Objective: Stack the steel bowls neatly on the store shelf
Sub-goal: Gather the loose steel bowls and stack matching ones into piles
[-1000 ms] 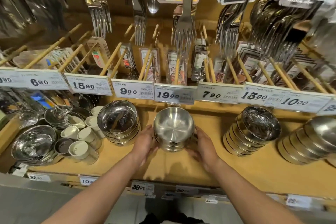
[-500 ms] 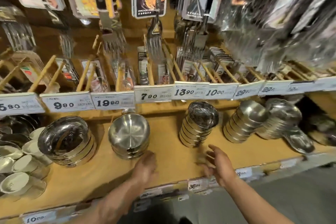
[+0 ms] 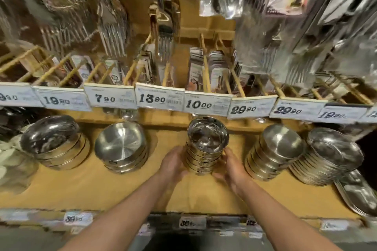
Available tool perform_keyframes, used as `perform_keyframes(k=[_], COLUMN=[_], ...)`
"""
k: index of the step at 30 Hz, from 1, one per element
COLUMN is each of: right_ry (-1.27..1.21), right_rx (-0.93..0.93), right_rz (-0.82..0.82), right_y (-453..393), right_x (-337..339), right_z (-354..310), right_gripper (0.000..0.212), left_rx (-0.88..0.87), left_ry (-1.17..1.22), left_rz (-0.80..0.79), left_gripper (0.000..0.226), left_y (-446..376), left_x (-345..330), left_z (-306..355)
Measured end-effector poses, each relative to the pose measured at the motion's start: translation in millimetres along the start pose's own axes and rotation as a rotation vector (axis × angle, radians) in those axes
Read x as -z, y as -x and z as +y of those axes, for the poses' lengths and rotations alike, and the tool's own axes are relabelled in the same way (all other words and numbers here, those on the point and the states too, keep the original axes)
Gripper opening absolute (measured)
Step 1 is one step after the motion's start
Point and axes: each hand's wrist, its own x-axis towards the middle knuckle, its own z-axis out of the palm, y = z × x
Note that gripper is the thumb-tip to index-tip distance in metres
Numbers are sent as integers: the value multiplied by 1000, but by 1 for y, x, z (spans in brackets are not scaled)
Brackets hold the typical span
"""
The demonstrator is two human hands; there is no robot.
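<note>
Both hands, left (image 3: 173,164) and right (image 3: 232,167), cup the bowl stack (image 3: 205,149) at frame centre on the shelf (image 3: 102,187), fingers curled round its sides; squaring step, next nudge bowls flush.

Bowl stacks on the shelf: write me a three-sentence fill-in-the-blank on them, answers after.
1. Both hands, left hand and right hand, flank the stack below the price tag reading ____.
2. That held stack stands ____ of the wide-bowl stack.
3. The shelf is made of ____.

Answers: 10.00; right; wood
</note>
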Motion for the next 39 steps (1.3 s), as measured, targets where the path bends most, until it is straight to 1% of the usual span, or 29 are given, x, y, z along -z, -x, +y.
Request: perform_keyframes(k=[2, 5, 9, 13, 16, 18, 21, 24, 27, 31, 33, 35, 37, 39], right_ry=[32, 38, 26, -2, -33, -35, -29, -50, -85, -143, -160, -183, -211, -240], right_rx=[-5, -8, 16, 27, 35, 31, 2, -65, -90, -116, -123, -140, -138, -124], right_rz=[-39, -77, -167, -204, -223, -226, -166, -68, 16, 94, 154, 252, 321, 374], right_y=[-4, -10, -17, -19, -20, -19, -13, -3, 12, 42, 60, 76, 87, 91], right_x=[-2, -4, -6, -10, -13, -12, -1, 23, 48, 80, 92, 105, 123, 143], right_z=[-1, 0, 6, 7, 8, 7, 8, 15, 24, 36, 40, 45, 47, 45], right_gripper=[32, 35, 38, 26, 28, 28, 27, 42, 30, 31, 27, 25, 25, 26], left_rx=[-32, -73, -61, -53, -68, -89, -76, 5, 35, 112, 103, 73, 72, 83], left_ry=[17, -73, -108, -99, -136, -140, -106, -91, -114, -255, -345, -418, -396, -322], left_rz=[-6, 53, 92, 131, 140, 143, 209, 269, 252, 141, 58, -25, -87, -93], left_gripper=[36, 33, 37, 40, 41, 38, 28, 26, 28, 31, 31, 24, 23, 22], left_y=[1, 0, -2, -5, -6, -5, 1, 12, 22, 26, 28, 28, 27, 29], left_x=[-3, -4, 1, 5, 10, 12, 19, 25, 24, 6, -7, -23, -42, -63], left_z=[-4, -7, -6, -4, -5, -7, -12, -25, -40, -57, -66, -70, -71, -67])
